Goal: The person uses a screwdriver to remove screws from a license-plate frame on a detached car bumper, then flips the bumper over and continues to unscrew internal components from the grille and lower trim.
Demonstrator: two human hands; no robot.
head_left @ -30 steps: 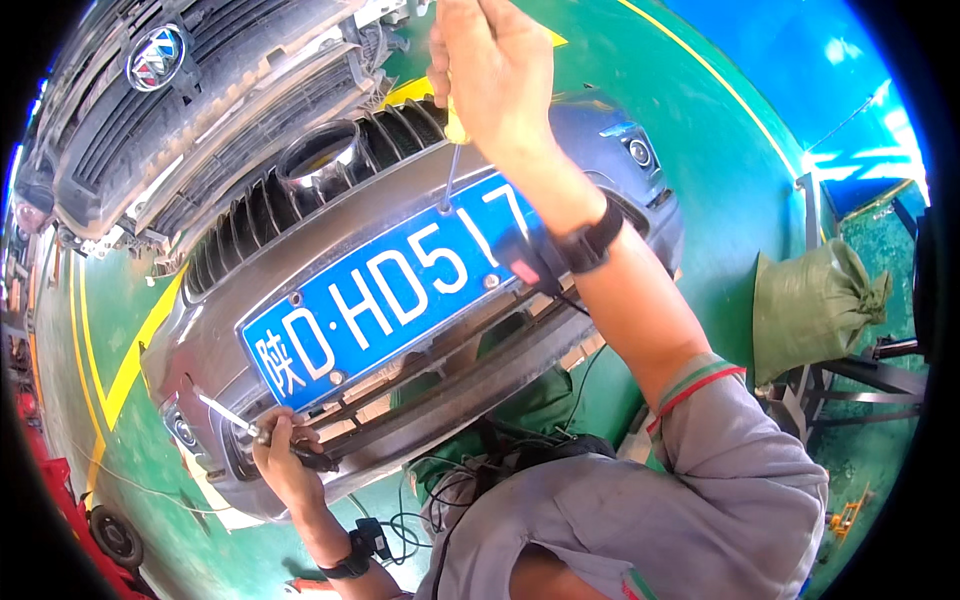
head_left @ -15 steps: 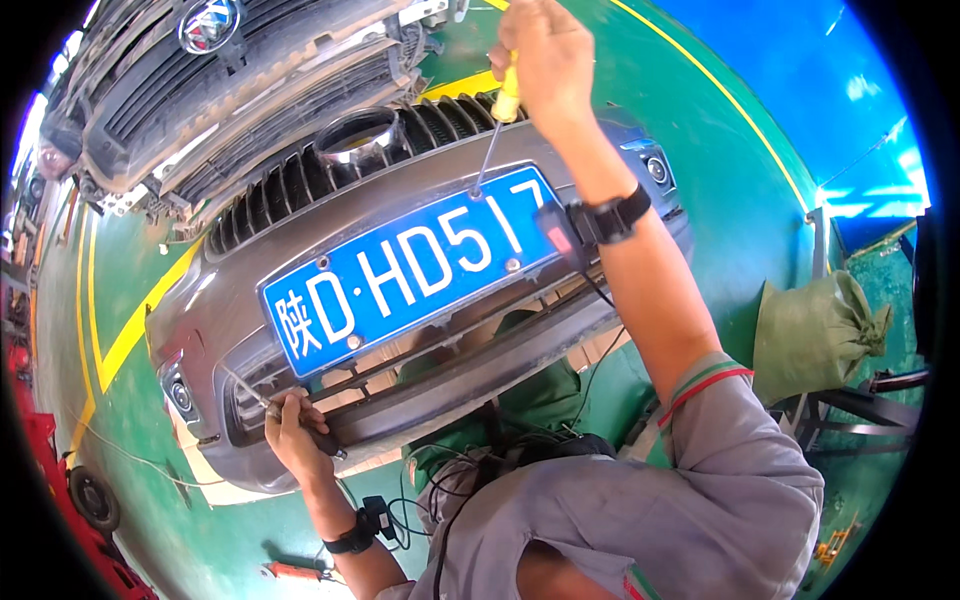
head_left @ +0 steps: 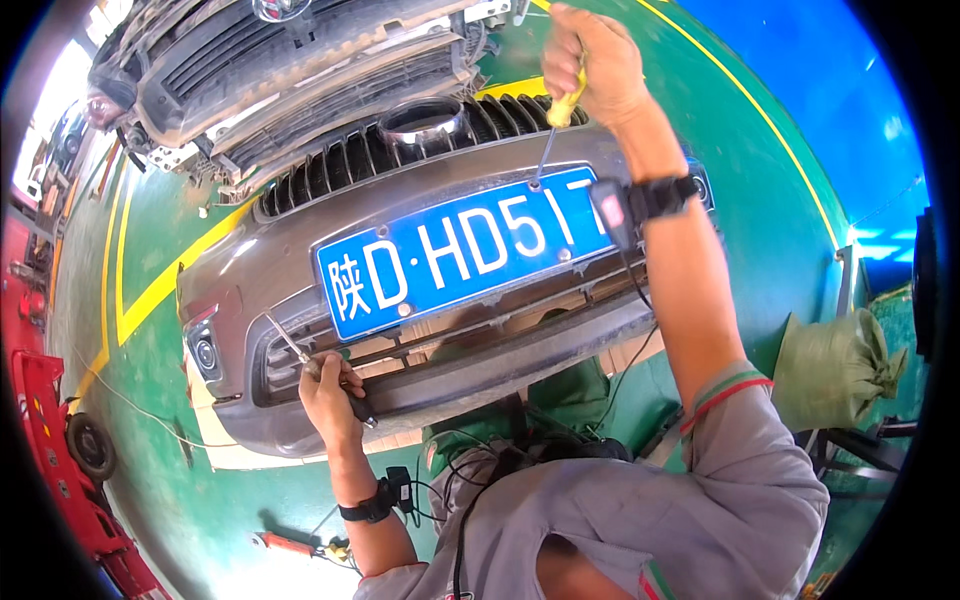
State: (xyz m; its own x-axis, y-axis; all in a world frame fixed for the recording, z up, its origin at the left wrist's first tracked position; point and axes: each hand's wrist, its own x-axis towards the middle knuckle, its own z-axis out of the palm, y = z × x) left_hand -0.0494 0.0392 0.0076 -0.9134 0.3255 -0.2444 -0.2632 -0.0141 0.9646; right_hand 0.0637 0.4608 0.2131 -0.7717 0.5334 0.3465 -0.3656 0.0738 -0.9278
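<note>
A grey car bumper lies in front of me with a blue licence plate on it. My right hand is closed around the yellow handle of a screwdriver. Its tip meets the screw at the plate's upper right hole. My left hand is closed on a second screwdriver with a dark handle, its metal shaft pointing up and left over the bumper's lower grille. More screw heads show along the plate's edges. A ring-shaped chrome emblem mount sits in the bumper's black upper grille.
Beyond the bumper stands a car's dusty front end. Cardboard lies under the bumper on the green floor. A tied green sack stands at right, red equipment at left. An orange-handled tool lies near my left forearm.
The whole view has shifted, so the bumper and both hands appear further right. My right hand has turned slightly on the yellow screwdriver, whose tip stays at the same screw. Both grips hold.
</note>
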